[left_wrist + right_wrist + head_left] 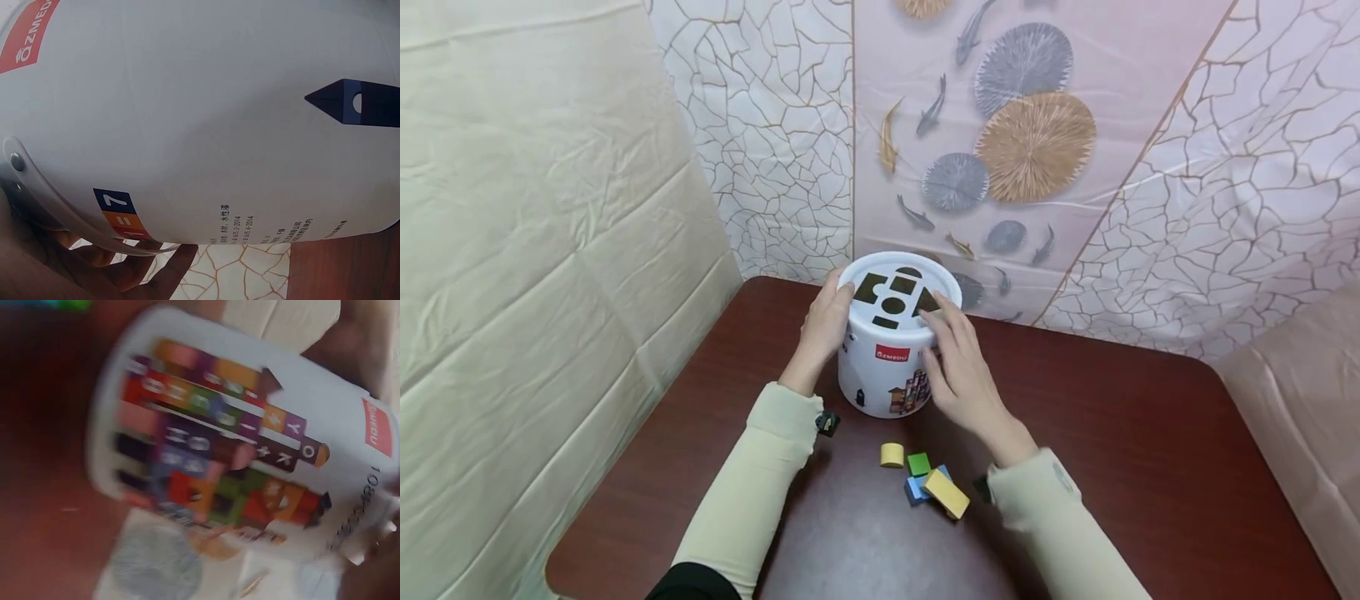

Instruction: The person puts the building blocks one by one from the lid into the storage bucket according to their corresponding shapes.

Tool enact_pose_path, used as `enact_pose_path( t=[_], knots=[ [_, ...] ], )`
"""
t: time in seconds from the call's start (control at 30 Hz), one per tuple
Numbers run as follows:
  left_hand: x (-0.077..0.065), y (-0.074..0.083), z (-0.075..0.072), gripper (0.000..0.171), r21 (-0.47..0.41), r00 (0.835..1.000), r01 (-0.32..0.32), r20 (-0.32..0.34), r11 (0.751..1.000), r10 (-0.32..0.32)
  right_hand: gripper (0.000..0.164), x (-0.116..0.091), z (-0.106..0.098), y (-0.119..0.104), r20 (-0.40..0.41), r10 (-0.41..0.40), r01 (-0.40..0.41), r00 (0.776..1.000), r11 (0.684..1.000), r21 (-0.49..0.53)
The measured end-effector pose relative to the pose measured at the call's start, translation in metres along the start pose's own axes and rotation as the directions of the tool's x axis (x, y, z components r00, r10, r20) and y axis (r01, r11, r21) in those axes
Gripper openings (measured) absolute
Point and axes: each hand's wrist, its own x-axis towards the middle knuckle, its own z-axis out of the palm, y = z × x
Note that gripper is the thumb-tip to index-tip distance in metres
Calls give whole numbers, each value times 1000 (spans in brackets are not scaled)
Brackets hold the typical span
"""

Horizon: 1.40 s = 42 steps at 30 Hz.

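Note:
A white toy bucket (868, 379) with a red label and printed coloured pictures stands upright on the table. Its white lid (859, 312) has cut-out holes of several shapes. My left hand (826, 321) holds the bucket's left side near the rim, thumb by the lid's edge. In the left wrist view its fingers (178, 269) lie along the bucket wall beside the white carrying strap (69, 215). My right hand (958, 362) is at the right side, fingers spread over the lid's edge near the triangular hole, thumb beside the wall. Whether it touches is unclear; the right wrist view is blurred.
In front of the bucket lie toy blocks: a yellow rounded block (892, 455), a green block (918, 463), a blue block (915, 490) and a yellow oblong block (947, 494) on top of it. The dark red table (1112, 450) meets a patterned cloth (782, 150) behind.

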Motion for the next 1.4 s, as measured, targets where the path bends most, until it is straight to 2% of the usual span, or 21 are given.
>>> enact_pose_path(
  t=[0.07, 0.13, 0.2, 0.23, 0.27, 0.33, 0.37, 0.4, 0.47, 0.5, 0.67, 0.77, 0.87, 0.9, 1.0, 1.1, 1.13, 1.23, 1.27, 1.4],
  knots=[
    [1, 0, 0, 50, -2, 1000, 2, 2, 1000, -2, 61, -25, -7, -3, 6, 57, -57, 998, 998, 29],
    [2, 0, -1, 50, -3, 1000, 0, 7, 1000, 0, 61, -48, -14, -7, 51, 144, -146, 988, 989, 37],
    [3, 0, -3, 50, 0, 1000, -5, 4, 1000, 5, 52, -67, -20, -12, 158, 253, -260, 954, 965, 24],
    [3, 1, -4, 50, -1, 1000, -8, 0, 1000, 8, 46, -75, -22, -15, 231, 304, -313, 924, 950, 2],
    [3, 1, -5, 50, -3, 1000, -11, -6, 1000, 11, 41, -81, -24, -17, 313, 349, -359, 883, 933, -26],
    [3, 1, -7, 49, -5, 1000, -17, -18, 1000, 17, 39, -91, -25, -21, 478, 422, -434, 770, 896, -91],
    [3, 1, -7, 49, -5, 1000, -17, -22, 1000, 17, 38, -95, -25, -22, 534, 440, -456, 722, 883, -111],
    [3, 1, -8, 49, -5, 1000, -18, -21, 1000, 18, 37, -98, -24, -22, 578, 445, -463, 684, 877, -127],
    [3, 0, -8, 50, 1, 1000, -15, -15, 1000, 15, 34, -101, -23, -22, 636, 434, -477, 639, 871, -115],
    [3, 0, -8, 50, 0, 1000, -16, -11, 1000, 16, 32, -102, -21, -21, 653, 421, -480, 629, 872, -100],
    [3, -1, -5, 51, -12, 1000, -16, -5, 1000, 15, 26, -104, -16, -17, 682, 370, -492, 630, 871, -19],
    [3, -1, -3, 51, -13, 1000, -17, -7, 1000, 17, 21, -104, -15, -16, 665, 375, -500, 645, 866, -3],
    [3, -1, -1, 51, -14, 1000, -20, -8, 1000, 20, 21, -107, -15, -18, 634, 399, -502, 663, 865, -20],
    [2, -1, -1, 51, -15, 1000, -21, -9, 1000, 20, 24, -108, -15, -19, 630, 414, -512, 658, 859, -30],
    [1, 0, -1, 51, -18, 1000, -17, -4, 1000, 17, 35, -111, -14, -26, 608, 438, -478, 662, 872, -108],
    [1, 1, -1, 52, -19, 1000, -13, -8, 1000, 13, 40, -113, -11, -30, 586, 422, -411, 692, 897, -160],
    [1, 1, -1, 52, -17, 1000, -14, -4, 1000, 14, 37, -113, -11, -31, 570, 409, -386, 713, 907, -169],
    [2, 1, 1, 53, -19, 1000, -17, 2, 1000, 17, 28, -112, -13, -29, 540, 394, -389, 744, 912, -130],
    [1, 1, 1, 53, -19, 1000, -15, 4, 1000, 15, 27, -111, -14, -29, 530, 393, -397, 751, 911, -113],
    [0, 1, 2, 52, -15, 1000, -1, 1, 1000, 1, 24, -104, -22, -27, 525, 401, -472, 750, 882, 1]
  ],
)
